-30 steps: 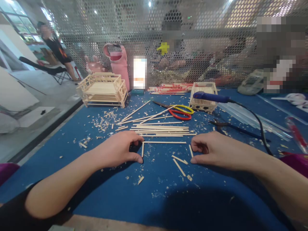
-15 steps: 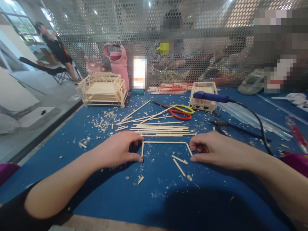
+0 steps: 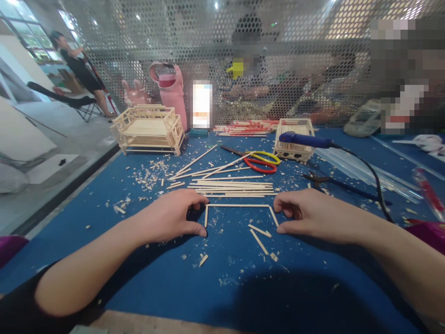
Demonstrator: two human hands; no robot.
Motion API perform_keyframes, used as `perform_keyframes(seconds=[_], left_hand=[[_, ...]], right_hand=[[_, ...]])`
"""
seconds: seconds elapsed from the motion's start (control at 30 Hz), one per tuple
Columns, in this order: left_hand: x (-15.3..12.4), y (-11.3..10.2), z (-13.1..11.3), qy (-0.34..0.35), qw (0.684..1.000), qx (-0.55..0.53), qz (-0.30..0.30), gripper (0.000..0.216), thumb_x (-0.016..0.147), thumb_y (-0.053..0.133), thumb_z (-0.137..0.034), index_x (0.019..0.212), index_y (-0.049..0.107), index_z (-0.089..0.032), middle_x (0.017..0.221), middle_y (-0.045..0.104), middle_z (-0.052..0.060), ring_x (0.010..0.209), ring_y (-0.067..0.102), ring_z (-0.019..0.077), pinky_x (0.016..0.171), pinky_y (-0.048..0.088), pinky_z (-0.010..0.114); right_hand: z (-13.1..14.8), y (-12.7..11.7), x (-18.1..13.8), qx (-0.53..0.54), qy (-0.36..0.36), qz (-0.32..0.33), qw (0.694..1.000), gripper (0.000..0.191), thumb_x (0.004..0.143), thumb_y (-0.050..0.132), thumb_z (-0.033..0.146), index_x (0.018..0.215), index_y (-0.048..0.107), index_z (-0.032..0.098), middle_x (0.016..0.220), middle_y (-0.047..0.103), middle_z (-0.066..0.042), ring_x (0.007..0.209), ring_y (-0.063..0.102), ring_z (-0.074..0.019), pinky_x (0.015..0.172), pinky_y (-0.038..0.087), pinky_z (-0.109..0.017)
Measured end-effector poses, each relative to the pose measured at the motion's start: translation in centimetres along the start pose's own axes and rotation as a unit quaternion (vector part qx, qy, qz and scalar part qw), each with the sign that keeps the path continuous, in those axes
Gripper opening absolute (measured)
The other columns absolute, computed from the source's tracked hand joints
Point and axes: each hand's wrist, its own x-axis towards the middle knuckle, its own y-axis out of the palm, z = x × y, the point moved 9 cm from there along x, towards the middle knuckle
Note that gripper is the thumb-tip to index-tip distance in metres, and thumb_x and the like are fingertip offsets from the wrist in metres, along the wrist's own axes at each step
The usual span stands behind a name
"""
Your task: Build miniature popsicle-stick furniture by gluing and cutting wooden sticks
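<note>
On the blue mat (image 3: pixel 225 283) three thin wooden sticks form a frame open toward me. A long stick (image 3: pixel 238 205) lies across the far side. My left hand (image 3: pixel 170 215) is curled, with thumb and forefinger at the two ends of the left short stick (image 3: pixel 206 216). My right hand (image 3: pixel 313 213) is curled the same way around the right short stick (image 3: pixel 273 215), whose far end meets the long stick. Two loose short sticks (image 3: pixel 259 239) lie just inside the frame.
A row of long sticks (image 3: pixel 236 188) lies just beyond the frame. Farther back are red and yellow scissors (image 3: pixel 260 162), a blue corded tool (image 3: pixel 306 140) resting on a small stick model (image 3: pixel 294 149), pliers (image 3: pixel 323 178), a stick bed model (image 3: pixel 149 127) and a pink bottle (image 3: pixel 172 93). People sit behind the mesh screen.
The right short stick has slid up and left until it touches the long stick's right end, and my right hand moved slightly with it. My left hand has stayed put.
</note>
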Motion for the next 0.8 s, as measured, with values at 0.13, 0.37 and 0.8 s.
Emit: perform_keyframes(seconds=[0.13,0.37,0.8], left_hand=[[0.0,0.1,0.0,0.003,1.0,-0.002,0.001,0.055,0.062,0.066,-0.051,0.107,0.057,-0.021,0.089,0.06,0.003,0.082,0.054,0.0183,0.069,0.039,0.027],[0.0,-0.1,0.2,-0.001,1.0,-0.029,0.003,0.057,0.059,0.069,-0.048,0.108,0.057,-0.021,0.088,0.059,0.002,0.08,0.054,0.017,0.069,0.04,0.026],[0.1,-0.1,0.7,0.001,0.993,-0.117,0.033,0.036,0.079,0.046,-0.034,0.111,0.051,-0.018,0.087,0.061,0.003,0.074,0.055,0.0122,0.068,0.043,0.024]], right_hand=[[0.3,0.2,0.0,0.01,-0.008,0.005,1.0,0.018,0.069,0.059,0.036,0.068,0.053,0.019,0.06,0.053,0.003,0.055,0.046,-0.0096,0.049,0.032,-0.021],[-0.3,0.2,-0.2,0.025,-0.013,0.024,0.999,0.012,0.07,0.058,0.031,0.072,0.056,0.02,0.06,0.055,0.003,0.054,0.048,-0.0096,0.049,0.034,-0.021],[0.4,-0.4,-0.1,0.026,-0.069,-0.006,0.997,0.02,0.079,0.044,0.022,0.079,0.064,0.021,0.081,0.068,-0.002,0.072,0.06,-0.0149,0.066,0.043,-0.026]])
